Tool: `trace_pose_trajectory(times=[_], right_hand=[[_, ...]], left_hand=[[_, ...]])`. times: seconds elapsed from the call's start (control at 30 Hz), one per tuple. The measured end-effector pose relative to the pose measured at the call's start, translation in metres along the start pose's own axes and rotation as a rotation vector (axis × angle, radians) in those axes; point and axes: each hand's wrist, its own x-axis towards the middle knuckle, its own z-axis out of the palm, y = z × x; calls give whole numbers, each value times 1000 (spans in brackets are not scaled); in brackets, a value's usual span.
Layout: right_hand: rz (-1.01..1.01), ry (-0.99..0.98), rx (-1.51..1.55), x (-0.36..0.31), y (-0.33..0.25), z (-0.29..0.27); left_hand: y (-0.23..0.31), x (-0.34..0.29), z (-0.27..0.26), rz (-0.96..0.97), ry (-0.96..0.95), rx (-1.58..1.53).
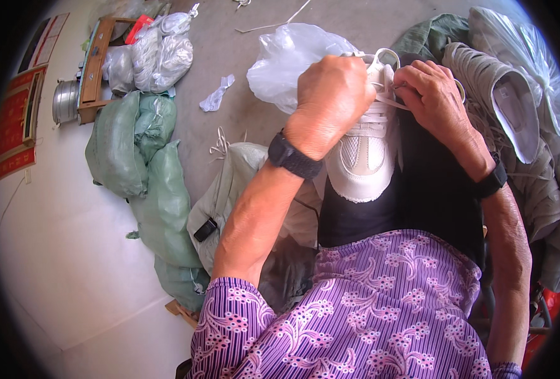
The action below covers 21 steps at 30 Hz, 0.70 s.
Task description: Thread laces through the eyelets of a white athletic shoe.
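Observation:
A white sneaker [360,165] with a mesh toe lies across my dark-trousered lap, its toe toward me. My left hand [335,88] is closed in a fist over the shoe's left side, by the lacing; what its fingers grip is hidden. On the other side my right hand [433,95] pinches the white shoelace [387,96] between thumb and fingers. A loop of lace stands up above the tongue, between the two hands. Lace rows cross the shoe just below my fingers.
Stacked pale shoes [504,95] lie at the right, beside a clear plastic bag [548,76]. Green woven sacks [160,196] line the left side. Beyond the shoe is a crumpled plastic bag [280,60]. A wooden stand [97,69] with bags is at the far left.

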Motion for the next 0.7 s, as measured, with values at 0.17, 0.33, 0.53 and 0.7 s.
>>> trace_pose_trajectory(times=[0.17,0.33,0.53,0.7], right_hand=[[-4,45,33,2,-5,1],[-52,-90,104,6,-10,3],[2,-102,222,13,-5,-1],[114,-115,491,18,-8,-21]], left_hand=[[-1,-9,2,-37,48,-304],[5,-13,19,-109,74,-516],[4,-15,22,-85,68,-584],[2,-19,19,-106,-52,-543]])
